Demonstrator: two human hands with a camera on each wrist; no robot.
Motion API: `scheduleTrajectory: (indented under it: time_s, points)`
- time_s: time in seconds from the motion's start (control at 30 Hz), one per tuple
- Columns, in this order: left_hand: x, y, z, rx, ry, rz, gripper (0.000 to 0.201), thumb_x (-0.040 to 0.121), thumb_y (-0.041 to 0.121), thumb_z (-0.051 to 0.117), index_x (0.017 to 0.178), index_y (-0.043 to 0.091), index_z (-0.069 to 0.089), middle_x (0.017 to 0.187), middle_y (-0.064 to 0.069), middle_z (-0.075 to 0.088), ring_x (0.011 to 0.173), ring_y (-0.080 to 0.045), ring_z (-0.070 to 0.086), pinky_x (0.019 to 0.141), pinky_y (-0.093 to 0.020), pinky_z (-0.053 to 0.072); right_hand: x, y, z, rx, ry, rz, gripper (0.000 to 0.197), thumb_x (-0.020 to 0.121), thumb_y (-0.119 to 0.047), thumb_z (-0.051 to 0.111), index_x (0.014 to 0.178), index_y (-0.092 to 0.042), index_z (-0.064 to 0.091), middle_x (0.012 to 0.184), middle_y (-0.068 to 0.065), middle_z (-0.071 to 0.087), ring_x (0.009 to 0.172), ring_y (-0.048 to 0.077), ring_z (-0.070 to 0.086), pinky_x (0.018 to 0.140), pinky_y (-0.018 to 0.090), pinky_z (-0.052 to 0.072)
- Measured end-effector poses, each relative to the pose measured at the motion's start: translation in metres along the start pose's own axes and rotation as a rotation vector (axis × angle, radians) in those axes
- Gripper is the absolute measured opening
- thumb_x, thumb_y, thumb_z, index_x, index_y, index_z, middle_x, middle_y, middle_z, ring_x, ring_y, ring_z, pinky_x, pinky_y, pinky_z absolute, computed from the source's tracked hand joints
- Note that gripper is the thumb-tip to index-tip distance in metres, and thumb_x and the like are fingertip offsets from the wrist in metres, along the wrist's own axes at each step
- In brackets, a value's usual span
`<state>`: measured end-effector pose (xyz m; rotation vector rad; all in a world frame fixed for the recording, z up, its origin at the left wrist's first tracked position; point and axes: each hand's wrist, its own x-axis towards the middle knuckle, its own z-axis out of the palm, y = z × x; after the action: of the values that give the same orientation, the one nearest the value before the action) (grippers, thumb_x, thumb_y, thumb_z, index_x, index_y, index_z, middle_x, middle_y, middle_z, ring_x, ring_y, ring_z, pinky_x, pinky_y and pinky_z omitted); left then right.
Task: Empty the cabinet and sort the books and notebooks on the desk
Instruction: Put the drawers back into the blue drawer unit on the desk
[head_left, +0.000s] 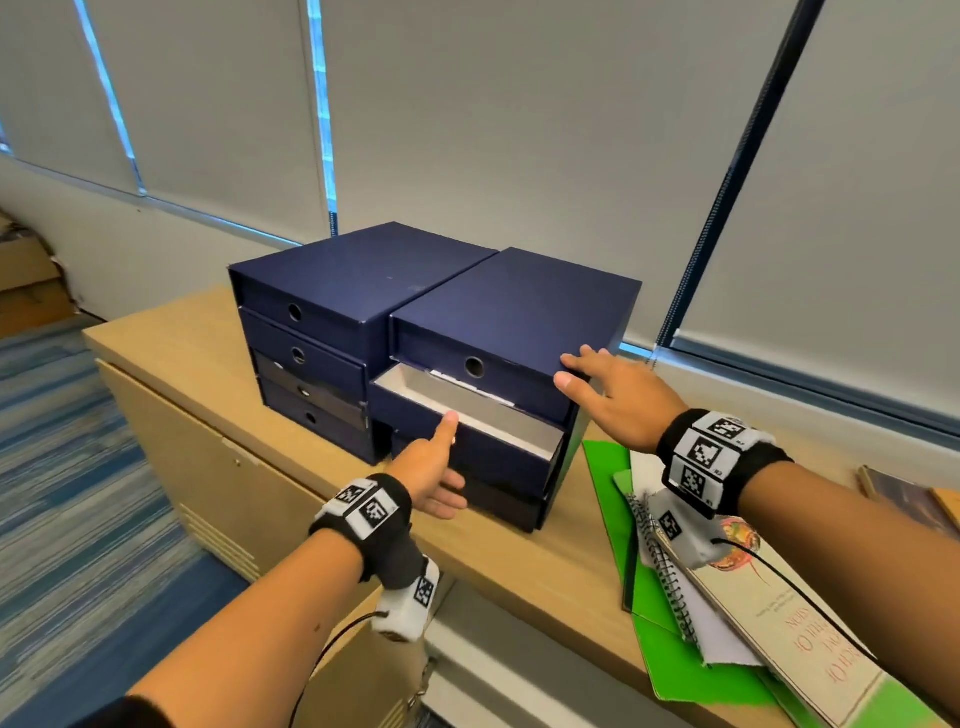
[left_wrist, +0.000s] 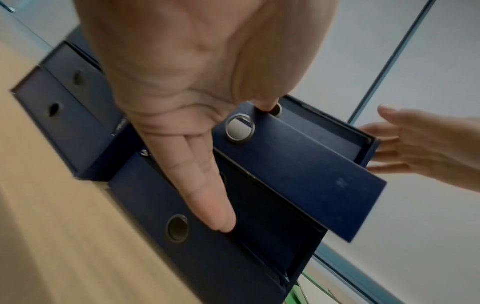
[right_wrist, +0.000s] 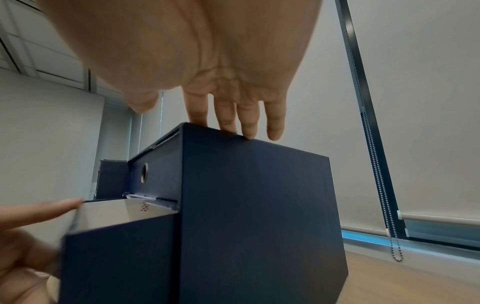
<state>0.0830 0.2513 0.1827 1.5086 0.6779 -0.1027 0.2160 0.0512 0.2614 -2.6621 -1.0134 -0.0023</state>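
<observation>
Two navy drawer cabinets stand side by side on the wooden desk (head_left: 208, 364). On the right cabinet (head_left: 519, 306) the second drawer (head_left: 498, 457) is pulled out, white inside, with a white sheet's edge (right_wrist: 144, 206) at its back. My left hand (head_left: 441, 462) is at the drawer front (left_wrist: 298, 168): the thumb tip touches the top rim and the straight fingers (left_wrist: 207, 195) lie below the front. My right hand (head_left: 608, 395) lies flat on the right cabinet's front right top corner, fingers (right_wrist: 233, 115) straight. The left cabinet (head_left: 353, 270) has all its drawers in.
A pile lies on the desk to the right: a green folder (head_left: 608, 478), a spiral notebook (head_left: 670, 587) and a cream book (head_left: 789, 639). Another book (head_left: 904, 499) sits at the far right. Window blinds with a bead chain (right_wrist: 376, 164) are behind. Blue carpet lies to the left.
</observation>
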Motion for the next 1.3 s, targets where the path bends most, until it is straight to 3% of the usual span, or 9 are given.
scheduleTrajectory:
  time_s: [0.13,0.3,0.37,0.57,0.77,1.0,1.13,1.2,1.3]
  points:
    - [0.033,0.016,0.009,0.031,-0.081,0.001,0.067,0.101,0.056,0.026,0.152,0.013,0.023,0.123,-0.020,0.061,0.095,-0.038,0.068,0.068,-0.043,0.057,-0.001,0.001,-0.001,0.025,0.005,0.012,0.061,0.095,-0.063,0.030,0.148,-0.036,0.033,0.160,-0.006,0.023,0.149,0.014,0.016,0.118,0.036,0.019]
    - [0.066,0.021,0.003,0.153,-0.030,0.035,0.041,0.103,0.034,0.033,0.129,0.005,0.043,0.102,-0.016,0.066,0.078,-0.032,0.068,0.071,-0.045,0.059,-0.003,-0.001,-0.001,0.045,0.035,0.015,0.059,0.094,-0.061,0.032,0.148,-0.035,0.036,0.159,-0.008,0.024,0.148,0.010,0.018,0.119,0.033,0.018]
    - [0.071,0.020,-0.004,0.208,-0.031,0.050,0.031,0.101,0.026,0.034,0.122,0.007,0.046,0.095,-0.015,0.066,0.072,-0.028,0.066,0.059,-0.037,0.057,-0.002,-0.003,-0.001,0.045,0.052,0.024,0.064,0.090,-0.064,0.030,0.146,-0.035,0.039,0.158,-0.008,0.027,0.147,0.008,0.020,0.118,0.031,0.020]
    - [0.084,0.013,-0.012,0.188,-0.099,0.114,0.020,0.103,0.029,0.034,0.105,0.013,0.046,0.089,-0.010,0.063,0.071,-0.025,0.066,0.058,-0.032,0.054,0.002,-0.005,0.000,0.094,0.109,0.027,0.062,0.088,-0.067,0.035,0.137,-0.034,0.053,0.149,-0.010,0.042,0.142,0.003,0.030,0.114,0.033,0.033]
    - [0.088,-0.042,-0.028,-0.127,-0.046,-0.051,0.011,0.101,0.014,0.046,0.106,0.012,0.055,0.096,-0.013,0.066,0.083,-0.032,0.067,0.065,-0.039,0.055,0.035,0.030,-0.012,0.412,0.272,0.172,0.034,0.097,-0.046,0.050,0.126,-0.032,0.060,0.111,-0.018,0.064,0.100,-0.010,0.057,0.089,0.009,0.038]
    - [0.117,-0.060,0.017,-0.204,-0.001,-0.113,0.018,0.093,-0.005,0.047,0.097,0.012,0.045,0.095,-0.012,0.057,0.079,-0.024,0.060,0.062,-0.032,0.050,0.151,0.094,-0.022,0.434,0.092,0.278,0.085,0.086,-0.055,0.061,0.153,-0.020,0.024,0.156,0.001,0.033,0.143,0.017,0.032,0.115,0.033,0.029]
    - [0.122,-0.060,0.012,-0.065,0.074,-0.079,0.012,0.091,0.001,0.049,0.089,0.013,0.050,0.079,-0.010,0.062,0.072,-0.026,0.059,0.062,-0.034,0.045,0.186,0.109,-0.024,0.366,-0.004,0.249,0.137,0.048,-0.091,0.060,0.154,-0.018,0.015,0.159,-0.001,0.026,0.146,0.018,0.025,0.118,0.044,0.027]
    - [0.109,-0.055,-0.001,0.008,0.205,0.017,0.016,0.093,0.005,0.052,0.096,0.021,0.057,0.086,-0.007,0.065,0.080,-0.027,0.063,0.069,-0.034,0.047,0.187,0.112,-0.017,0.449,0.050,0.259,0.144,0.040,-0.093,0.062,0.154,-0.020,0.015,0.159,0.000,0.026,0.146,0.017,0.026,0.118,0.044,0.028]
    - [0.065,-0.016,-0.018,0.061,0.517,0.341,0.031,0.094,0.005,0.053,0.113,0.029,0.052,0.101,0.001,0.061,0.095,-0.017,0.062,0.072,-0.025,0.046,0.158,0.101,0.003,0.743,0.159,0.272,0.124,0.060,-0.069,0.077,0.155,-0.021,0.013,0.157,-0.005,0.029,0.139,0.008,0.034,0.115,0.036,0.031]
